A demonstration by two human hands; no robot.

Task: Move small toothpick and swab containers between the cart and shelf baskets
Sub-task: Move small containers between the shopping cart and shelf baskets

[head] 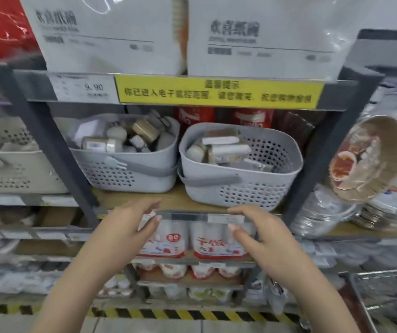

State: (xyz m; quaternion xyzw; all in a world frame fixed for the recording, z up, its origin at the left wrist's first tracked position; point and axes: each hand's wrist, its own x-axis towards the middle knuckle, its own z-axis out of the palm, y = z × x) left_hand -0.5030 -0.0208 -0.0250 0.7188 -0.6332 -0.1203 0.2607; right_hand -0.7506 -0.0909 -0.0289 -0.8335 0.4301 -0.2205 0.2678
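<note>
Two grey baskets (pixel 130 162) (pixel 240 164) on the shelf (pixel 168 200) hold the small containers (pixel 226 149). Left hand (pixel 122 231) and right hand (pixel 262 234) hover below, released, holding nothing. Containers look light, rigid, slippery; pinch one across its sides.

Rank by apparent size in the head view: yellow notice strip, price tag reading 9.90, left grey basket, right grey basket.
1-2. right grey basket and left grey basket: look alike; right sits nearer, unsure.
3. yellow notice strip.
4. price tag.
</note>
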